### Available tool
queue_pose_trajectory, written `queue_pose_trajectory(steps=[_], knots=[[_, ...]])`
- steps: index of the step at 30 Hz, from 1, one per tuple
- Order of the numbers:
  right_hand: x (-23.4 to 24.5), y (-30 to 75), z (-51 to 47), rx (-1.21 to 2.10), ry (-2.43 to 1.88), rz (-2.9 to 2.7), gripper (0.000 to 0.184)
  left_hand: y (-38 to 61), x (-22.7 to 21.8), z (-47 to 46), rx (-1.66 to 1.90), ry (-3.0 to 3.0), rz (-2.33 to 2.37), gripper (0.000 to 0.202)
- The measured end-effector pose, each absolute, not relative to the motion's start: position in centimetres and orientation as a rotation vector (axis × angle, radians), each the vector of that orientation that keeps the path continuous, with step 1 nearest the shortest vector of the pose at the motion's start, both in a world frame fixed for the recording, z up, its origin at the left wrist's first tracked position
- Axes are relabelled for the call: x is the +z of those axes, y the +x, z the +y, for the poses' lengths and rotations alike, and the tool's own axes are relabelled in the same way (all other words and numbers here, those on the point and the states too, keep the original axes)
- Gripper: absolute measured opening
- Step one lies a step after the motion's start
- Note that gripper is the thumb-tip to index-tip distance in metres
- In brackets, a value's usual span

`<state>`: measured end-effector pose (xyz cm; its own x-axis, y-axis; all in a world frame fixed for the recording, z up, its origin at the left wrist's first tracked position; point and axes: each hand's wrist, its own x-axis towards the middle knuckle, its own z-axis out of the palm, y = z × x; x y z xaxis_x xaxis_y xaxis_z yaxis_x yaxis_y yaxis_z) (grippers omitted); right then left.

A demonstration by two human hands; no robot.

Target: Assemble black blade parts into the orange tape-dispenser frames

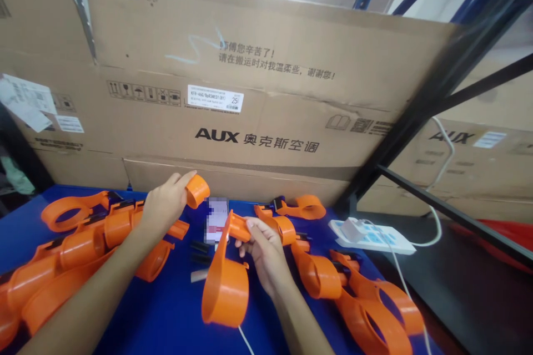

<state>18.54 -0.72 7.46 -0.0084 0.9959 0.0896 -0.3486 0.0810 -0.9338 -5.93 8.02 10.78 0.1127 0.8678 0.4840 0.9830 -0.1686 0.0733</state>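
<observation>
On the far left, a pile of orange parts (75, 244) lies on the blue counter (166, 316). They lie on their sides, one on top of another, close to the left arm, so they are easy to reach.

The left hand (164, 202) is up off the counter. Its grip is closed on a small orange tube (197, 189), with thumb and fingers pinching it. The open end of the tube points toward the other hand.

Under the hands, a few little black bits (200, 247) lie flat on the counter.

Next comes the big orange part (225, 288). It has a wide ring at the bottom and a thin neck on top. The right hand (262, 249) has its grip tight on the neck, so the heavy ring hangs down just above the counter. The neck end is near the small tube but not touching it.

To the right, another pile of orange parts (358, 294) lies beside the right arm. Past it sits a white power strip (375, 237) near the edge of the counter.

A big cardboard box (266, 94) stands behind it all like a wall.
</observation>
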Motion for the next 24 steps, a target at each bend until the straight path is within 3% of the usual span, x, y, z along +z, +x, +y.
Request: queue_pose_trajectory(steps=[6,15,21,22,24], knots=[[7.1,15.5,-2.5,1.36,-1.03,-1.531,0.034,-6.5,8.1,6.2,-1.231,-2.47,-1.517,0.068],[5.7,12.2,-3.3,0.949,-1.235,-2.001,0.017,-7.5,6.9,5.4,-1.565,-2.632,-1.286,0.054],[8.4,14.6,-6.6,0.499,-1.353,-2.13,0.028,-7.7,7.0,5.3,-1.598,-2.624,-1.267,0.055],[8.0,15.1,-7.7,0.392,-1.363,-2.162,0.036,-7.7,7.0,5.3,-1.608,-2.603,-1.271,0.055],[6.2,15.8,-10.0,0.201,-1.392,-2.2,0.07,-7.8,7.2,5.2,-1.637,-2.549,-1.279,0.053]])
